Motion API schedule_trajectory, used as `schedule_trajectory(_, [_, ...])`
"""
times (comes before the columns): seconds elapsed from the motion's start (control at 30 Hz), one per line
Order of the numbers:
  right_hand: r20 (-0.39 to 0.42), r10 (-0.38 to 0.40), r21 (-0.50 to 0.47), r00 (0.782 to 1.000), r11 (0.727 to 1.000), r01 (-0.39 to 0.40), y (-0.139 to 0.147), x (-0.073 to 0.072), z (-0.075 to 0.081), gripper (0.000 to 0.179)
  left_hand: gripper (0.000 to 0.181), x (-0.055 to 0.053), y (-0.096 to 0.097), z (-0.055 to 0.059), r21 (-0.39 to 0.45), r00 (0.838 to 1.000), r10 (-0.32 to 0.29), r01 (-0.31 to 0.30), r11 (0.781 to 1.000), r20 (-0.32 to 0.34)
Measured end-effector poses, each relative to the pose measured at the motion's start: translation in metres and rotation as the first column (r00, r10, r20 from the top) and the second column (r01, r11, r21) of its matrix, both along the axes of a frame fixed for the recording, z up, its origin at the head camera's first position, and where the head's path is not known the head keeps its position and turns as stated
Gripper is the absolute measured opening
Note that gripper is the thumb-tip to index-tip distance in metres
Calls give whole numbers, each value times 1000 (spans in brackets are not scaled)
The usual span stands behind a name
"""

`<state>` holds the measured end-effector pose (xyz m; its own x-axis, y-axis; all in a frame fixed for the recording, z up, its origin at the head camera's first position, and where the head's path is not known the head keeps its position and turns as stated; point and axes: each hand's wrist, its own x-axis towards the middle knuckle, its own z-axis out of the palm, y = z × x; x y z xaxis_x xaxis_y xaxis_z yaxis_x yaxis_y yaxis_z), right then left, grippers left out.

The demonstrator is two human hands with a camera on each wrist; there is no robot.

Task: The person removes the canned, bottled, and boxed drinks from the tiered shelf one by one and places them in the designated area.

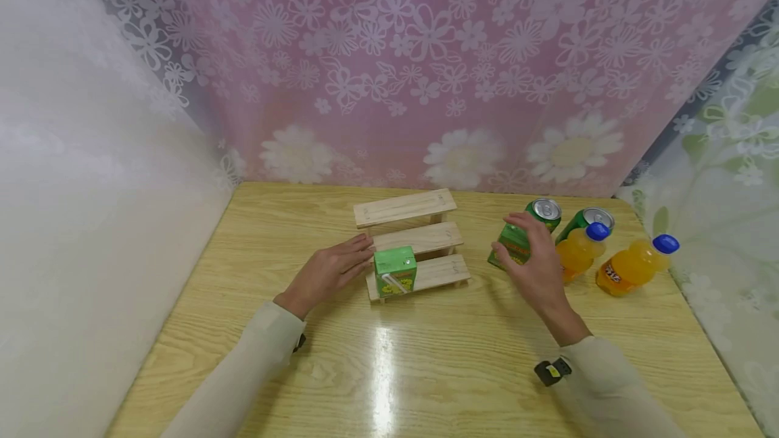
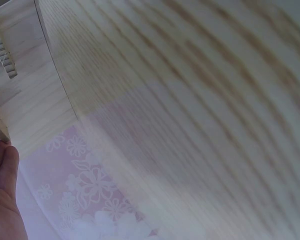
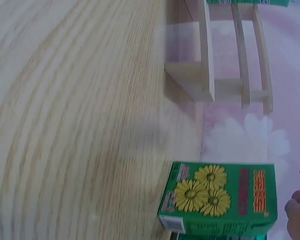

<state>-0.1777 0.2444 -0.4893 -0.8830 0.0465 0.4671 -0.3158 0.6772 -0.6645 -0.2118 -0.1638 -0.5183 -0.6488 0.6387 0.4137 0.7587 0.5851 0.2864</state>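
Note:
A small three-step wooden rack stands mid-table. My left hand is at its left side, fingers nearly straight, the fingertips right at the rack's edge; the left wrist view shows the fingers against the wood. On the lowest step a green drink carton with a straw on its front stands upright. To the right, my right hand is spread over a second green carton, thumb and fingers apart. In the right wrist view this carton shows yellow flowers, and the visible fingertips are off it.
Two green cans with silver tops stand behind and right of the right hand. Beside them are two orange drink bottles with blue caps. A flowered pink curtain hangs along the table's back edge, with pale sheets at both sides.

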Motion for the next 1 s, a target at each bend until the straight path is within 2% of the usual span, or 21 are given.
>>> schedule_trajectory(0.43, [-9, 178, -42, 984, 983, -178, -39, 1, -6, 58, 39, 1, 0, 1, -22, 1000, 8, -8, 1000, 0])
schedule_trajectory(0.63, [28, 247, -107, 969, 964, -243, -54, 2, -7, 59, 39, 1, -1, 2, -16, 1000, 1, -1, 1000, -3])
schedule_trajectory(0.77, [52, 312, -160, 949, 940, -300, -63, 4, -10, 58, 39, 1, -1, 2, -17, 1000, 5, -5, 1000, 4])
schedule_trajectory(1.0, [111, 423, -246, 899, 888, -388, -76, 8, -15, 57, 38, 1, 0, 3, -18, 1000, 4, -4, 1000, -1])
